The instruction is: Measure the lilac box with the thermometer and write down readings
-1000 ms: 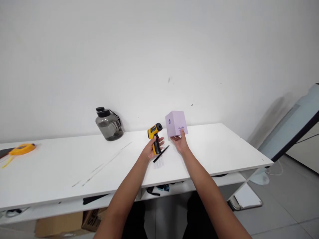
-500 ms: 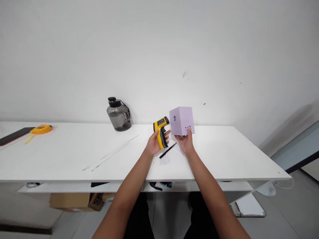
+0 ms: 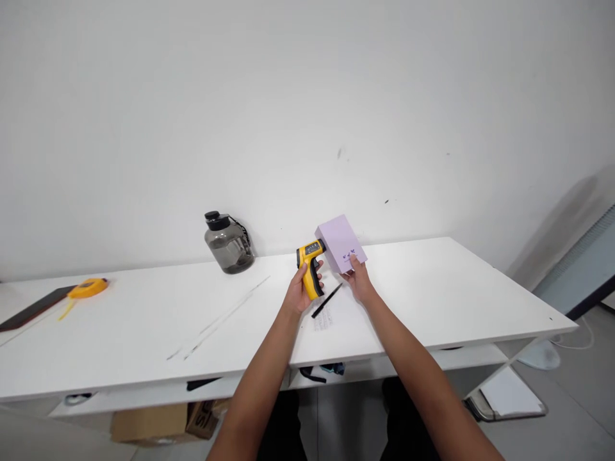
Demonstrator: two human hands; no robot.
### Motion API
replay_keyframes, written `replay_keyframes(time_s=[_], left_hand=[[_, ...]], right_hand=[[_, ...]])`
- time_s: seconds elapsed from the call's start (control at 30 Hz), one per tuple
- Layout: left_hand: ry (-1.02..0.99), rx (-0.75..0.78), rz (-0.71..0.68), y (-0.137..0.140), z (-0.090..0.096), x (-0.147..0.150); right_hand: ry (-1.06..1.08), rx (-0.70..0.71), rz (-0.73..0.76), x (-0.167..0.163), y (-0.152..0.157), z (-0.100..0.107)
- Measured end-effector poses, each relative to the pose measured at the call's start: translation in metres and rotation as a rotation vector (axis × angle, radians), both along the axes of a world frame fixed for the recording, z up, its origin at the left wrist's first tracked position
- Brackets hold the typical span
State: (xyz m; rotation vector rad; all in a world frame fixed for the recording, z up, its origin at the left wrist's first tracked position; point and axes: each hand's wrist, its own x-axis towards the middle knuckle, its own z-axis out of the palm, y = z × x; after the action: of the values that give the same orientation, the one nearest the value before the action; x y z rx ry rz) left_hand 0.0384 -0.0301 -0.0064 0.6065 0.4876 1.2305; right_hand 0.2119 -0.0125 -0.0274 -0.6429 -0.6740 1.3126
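Gun-shaped device [image 3: 308,259], yellow and black, one: located at the centre of the frame, grasped by the handle in the left hand [image 3: 298,292], fingers curled round the grip. Its dark nose pointed right, against or just before the left side of the box; contact could not be told.

Box [image 3: 339,238], lilac, one: located right of centre, tilted, grasped near its lower edge by the right hand [image 3: 360,282], thumb on the face with small purple figures.

Pen [image 3: 327,301], black, one: lay aslant below and between the two hands, over faint writing.

Surface [image 3: 432,288], white: ran across the frame, with dark streaks [image 3: 218,320] left of centre.

Jug [image 3: 229,248], grey, see-through, black lid: stood left of centre, near the wall [image 3: 288,115].

Tape measure [image 3: 89,288], orange-yellow: lay at the left of the frame, beside a dark flat bar [image 3: 36,308].

Carton [image 3: 150,424], brown: sat at lower left, below the surface.
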Motion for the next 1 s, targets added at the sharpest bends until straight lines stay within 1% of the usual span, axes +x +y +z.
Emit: replay_keyframes(time_s=[0.3, 0.73, 1.0], left_hand=[[-0.004, -0.024, 0.01, -0.0002, 0.0021, 0.0017], [0.054, -0.02, 0.001, -0.0004, -0.0017, 0.0037], [0.054, -0.029, 0.006, 0.0008, -0.0038, 0.0031]], right_hand=[[-0.01, -0.036, 0.01, 0.001, 0.0023, -0.0047], [0.04, -0.056, 0.013, 0.0005, 0.0059, -0.0087], [0.021, -0.056, 0.019, 0.0004, 0.0062, -0.0102]])
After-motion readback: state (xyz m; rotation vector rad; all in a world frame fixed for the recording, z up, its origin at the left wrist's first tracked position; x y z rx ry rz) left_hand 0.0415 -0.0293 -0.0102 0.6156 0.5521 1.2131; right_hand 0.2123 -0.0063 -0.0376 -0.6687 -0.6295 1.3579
